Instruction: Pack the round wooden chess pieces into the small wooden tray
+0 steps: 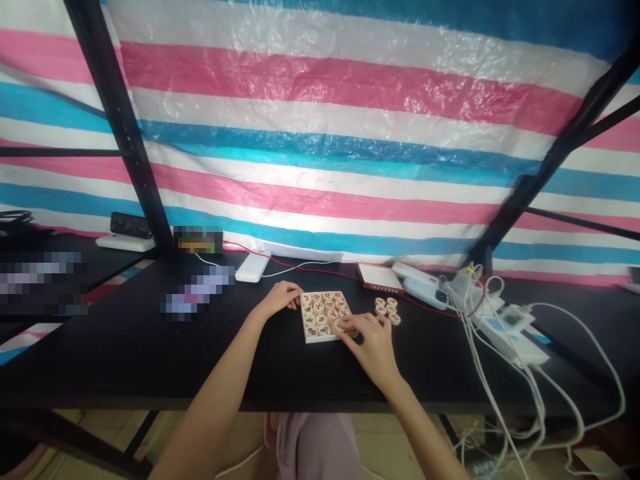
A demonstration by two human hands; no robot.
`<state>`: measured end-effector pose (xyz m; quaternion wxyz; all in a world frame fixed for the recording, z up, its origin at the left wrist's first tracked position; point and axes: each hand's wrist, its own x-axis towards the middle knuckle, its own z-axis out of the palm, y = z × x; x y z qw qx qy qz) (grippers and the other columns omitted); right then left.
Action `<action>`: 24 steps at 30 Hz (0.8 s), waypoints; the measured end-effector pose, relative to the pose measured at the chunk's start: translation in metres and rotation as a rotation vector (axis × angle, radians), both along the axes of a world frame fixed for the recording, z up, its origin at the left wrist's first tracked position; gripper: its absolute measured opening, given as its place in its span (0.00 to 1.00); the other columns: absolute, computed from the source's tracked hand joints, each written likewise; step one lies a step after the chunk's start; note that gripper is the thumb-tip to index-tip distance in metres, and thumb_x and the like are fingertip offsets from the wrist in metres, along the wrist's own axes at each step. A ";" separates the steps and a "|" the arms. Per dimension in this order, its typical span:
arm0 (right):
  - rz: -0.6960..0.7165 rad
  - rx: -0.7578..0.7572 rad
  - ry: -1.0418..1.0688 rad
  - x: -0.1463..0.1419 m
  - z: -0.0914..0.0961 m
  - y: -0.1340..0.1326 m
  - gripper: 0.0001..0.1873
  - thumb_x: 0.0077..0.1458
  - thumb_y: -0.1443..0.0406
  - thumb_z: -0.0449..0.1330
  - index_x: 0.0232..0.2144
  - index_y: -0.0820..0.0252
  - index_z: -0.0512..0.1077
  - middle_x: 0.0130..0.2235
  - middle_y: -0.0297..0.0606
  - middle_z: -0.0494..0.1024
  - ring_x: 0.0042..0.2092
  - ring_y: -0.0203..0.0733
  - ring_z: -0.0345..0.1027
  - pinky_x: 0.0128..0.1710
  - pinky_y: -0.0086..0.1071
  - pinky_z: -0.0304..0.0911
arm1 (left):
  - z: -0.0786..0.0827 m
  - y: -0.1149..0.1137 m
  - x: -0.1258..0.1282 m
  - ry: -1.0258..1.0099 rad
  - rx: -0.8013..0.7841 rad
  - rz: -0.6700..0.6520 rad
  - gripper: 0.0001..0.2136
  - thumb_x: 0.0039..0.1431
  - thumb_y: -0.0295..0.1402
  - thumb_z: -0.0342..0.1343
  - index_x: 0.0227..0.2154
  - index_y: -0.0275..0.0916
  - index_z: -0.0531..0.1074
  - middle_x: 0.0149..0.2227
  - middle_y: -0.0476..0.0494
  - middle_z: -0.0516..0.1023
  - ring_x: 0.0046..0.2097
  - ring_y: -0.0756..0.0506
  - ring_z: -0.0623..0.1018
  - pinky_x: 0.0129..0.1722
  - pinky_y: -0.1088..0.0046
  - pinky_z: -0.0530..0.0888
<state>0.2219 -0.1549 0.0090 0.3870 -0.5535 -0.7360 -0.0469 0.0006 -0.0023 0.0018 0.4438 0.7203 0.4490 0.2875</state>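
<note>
A small square wooden tray (pixel 308 335) lies on the black table (pixel 150 347), filled with several round wooden chess pieces (pixel 320 310) marked in red and black. My left hand (pixel 280 298) rests curled against the tray's left edge. My right hand (pixel 367 337) is at the tray's near right corner, fingertips pinched on one round piece (pixel 340 326). Several loose round pieces (pixel 387 309) lie just right of the tray.
A red-rimmed flat box lid (pixel 380 277) lies behind the loose pieces. White power strips, chargers and cables (pixel 500 320) crowd the right side. A white power bank (pixel 253 267) sits behind the tray. Black frame posts (pixel 120 127) rise in front of a striped tarp.
</note>
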 end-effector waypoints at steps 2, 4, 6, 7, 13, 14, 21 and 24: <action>0.014 -0.014 -0.042 -0.005 0.001 -0.001 0.12 0.58 0.56 0.55 0.30 0.54 0.73 0.38 0.35 0.79 0.40 0.42 0.68 0.44 0.39 0.46 | -0.001 0.001 0.000 -0.001 0.000 -0.004 0.12 0.52 0.35 0.50 0.29 0.32 0.75 0.22 0.47 0.75 0.22 0.52 0.74 0.23 0.78 0.69; 0.005 -0.008 -0.070 -0.006 0.001 -0.002 0.11 0.58 0.57 0.55 0.30 0.54 0.73 0.38 0.35 0.79 0.40 0.42 0.68 0.44 0.39 0.45 | -0.001 0.001 0.000 -0.003 -0.003 -0.003 0.11 0.52 0.35 0.51 0.29 0.33 0.75 0.22 0.47 0.75 0.22 0.52 0.74 0.23 0.78 0.69; 0.007 0.001 -0.109 -0.005 0.000 -0.003 0.10 0.59 0.59 0.54 0.30 0.54 0.73 0.39 0.34 0.79 0.41 0.41 0.67 0.44 0.39 0.45 | -0.001 0.001 0.000 -0.007 -0.006 0.002 0.11 0.52 0.35 0.51 0.29 0.32 0.75 0.22 0.46 0.75 0.22 0.52 0.74 0.24 0.78 0.69; 0.008 0.010 -0.130 -0.004 0.000 -0.003 0.10 0.59 0.60 0.54 0.31 0.54 0.73 0.39 0.34 0.79 0.42 0.41 0.67 0.44 0.39 0.45 | 0.000 0.000 0.001 -0.009 -0.006 0.004 0.11 0.51 0.35 0.51 0.29 0.32 0.75 0.22 0.46 0.75 0.21 0.52 0.74 0.24 0.78 0.69; -0.040 0.071 -0.204 -0.007 0.002 -0.006 0.09 0.59 0.64 0.53 0.32 0.53 0.74 0.42 0.34 0.78 0.44 0.42 0.65 0.44 0.39 0.47 | 0.002 -0.001 0.001 -0.006 0.000 0.003 0.11 0.52 0.35 0.50 0.29 0.32 0.75 0.21 0.47 0.75 0.21 0.52 0.74 0.23 0.78 0.69; -0.047 0.080 -0.208 -0.007 0.003 -0.007 0.10 0.59 0.64 0.53 0.34 0.52 0.74 0.44 0.35 0.77 0.45 0.42 0.65 0.44 0.39 0.47 | 0.002 -0.002 0.001 -0.004 0.002 0.004 0.11 0.52 0.34 0.50 0.29 0.32 0.75 0.21 0.47 0.75 0.21 0.52 0.74 0.23 0.78 0.69; -0.421 0.132 -0.277 0.048 -0.016 -0.010 0.16 0.58 0.63 0.51 0.48 0.53 0.69 0.51 0.40 0.72 0.48 0.47 0.64 0.44 0.42 0.48 | -0.003 -0.001 0.000 -0.008 0.007 -0.004 0.12 0.53 0.34 0.50 0.30 0.32 0.75 0.21 0.47 0.74 0.22 0.52 0.75 0.23 0.78 0.69; -0.482 0.071 -0.359 0.082 -0.030 -0.013 0.17 0.58 0.63 0.49 0.47 0.55 0.70 0.49 0.41 0.75 0.47 0.48 0.65 0.43 0.43 0.49 | -0.005 0.001 -0.001 -0.016 0.006 -0.010 0.12 0.53 0.33 0.50 0.30 0.32 0.75 0.21 0.47 0.74 0.22 0.52 0.75 0.23 0.79 0.69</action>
